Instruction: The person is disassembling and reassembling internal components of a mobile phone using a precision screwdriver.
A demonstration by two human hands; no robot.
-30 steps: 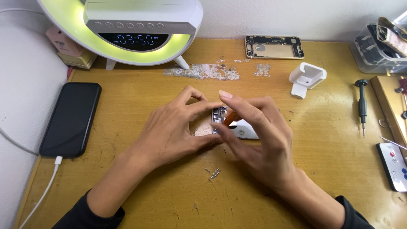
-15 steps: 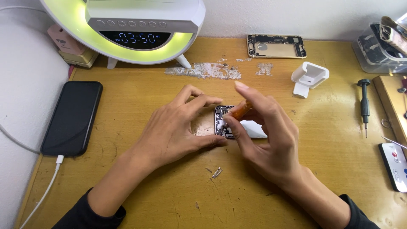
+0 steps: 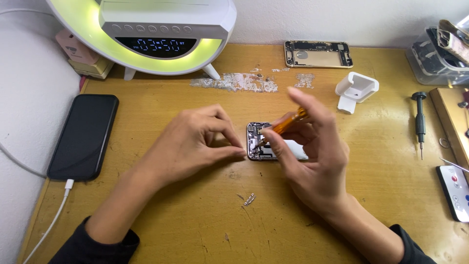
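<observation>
Nearest me, one small loose metal part (image 3: 249, 199) lies on the tabletop (image 3: 161, 230), just below my wrists. Above it, my left hand (image 3: 193, 142) rests with fingers pinched narrow, fingertips touching the left edge of the one opened phone (image 3: 266, 146). My right hand (image 3: 310, 161) grips one orange-handled screwdriver (image 3: 286, 122), its tip down on the phone's circuitry. The phone lies between both hands, long axis running left to right; each hand is at it. Farther out: one black phone (image 3: 84, 137) on a cable at left, one dark screwdriver (image 3: 419, 120) at right, one white stand (image 3: 355, 90), one empty gold phone shell (image 3: 318, 54), one glowing clock lamp (image 3: 146, 29).
</observation>
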